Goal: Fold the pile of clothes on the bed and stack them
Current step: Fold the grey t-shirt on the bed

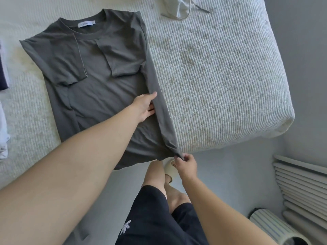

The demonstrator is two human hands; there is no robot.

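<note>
Grey cotton t-shirt (99,82) lies flat on the white ribbed bedspread (212,76), collar away from the person, both short sleeves folded in over the chest. Its right side edge is lifted into a raised strip of cloth. The left hand (146,106) rests at that strip midway along the shirt, thumb laid along the fold and fingers tucked under it, so their spread cannot be told. The right hand (185,164) pinches the hem corner between thumb and fingertips at the bed's edge. Beyond the collar lies a pale drawstring garment (182,7). At the far left edge sit a dark navy garment (3,68) and white clothes (3,131).
</note>
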